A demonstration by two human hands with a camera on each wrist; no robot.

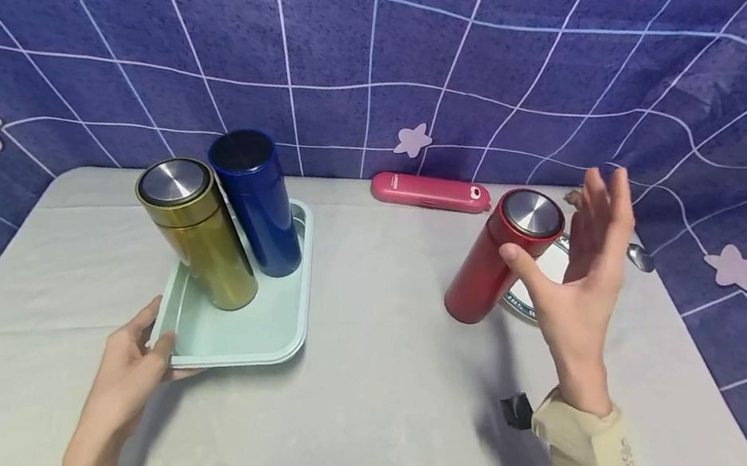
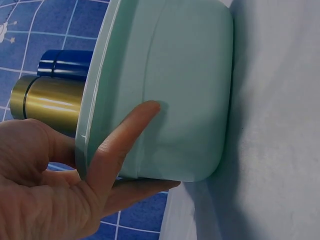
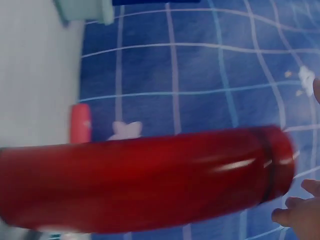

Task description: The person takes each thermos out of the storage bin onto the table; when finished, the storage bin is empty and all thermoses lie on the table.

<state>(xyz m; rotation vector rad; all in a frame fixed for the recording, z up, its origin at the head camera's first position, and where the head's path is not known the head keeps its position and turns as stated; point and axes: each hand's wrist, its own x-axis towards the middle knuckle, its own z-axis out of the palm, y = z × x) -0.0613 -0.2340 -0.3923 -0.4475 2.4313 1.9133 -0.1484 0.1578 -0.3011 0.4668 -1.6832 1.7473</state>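
Note:
My left hand grips the near left corner of a pale green tray. In the left wrist view, one finger lies along the tray's outer wall and the thumb is at the rim. A gold thermos flask and a blue thermos flask stand side by side in the tray. On the right, a red thermos flask with a silver-topped lid stands on the table. My right hand is beside it, fingers raised and spread, the thumb overlapping the flask's upper part in the head view.
Behind the red flask is a white plate with a patterned rim, partly hidden. A spoon's bowl shows right of my hand. A pinkish-red case lies along the table's back edge, before a blue checked cloth with stars.

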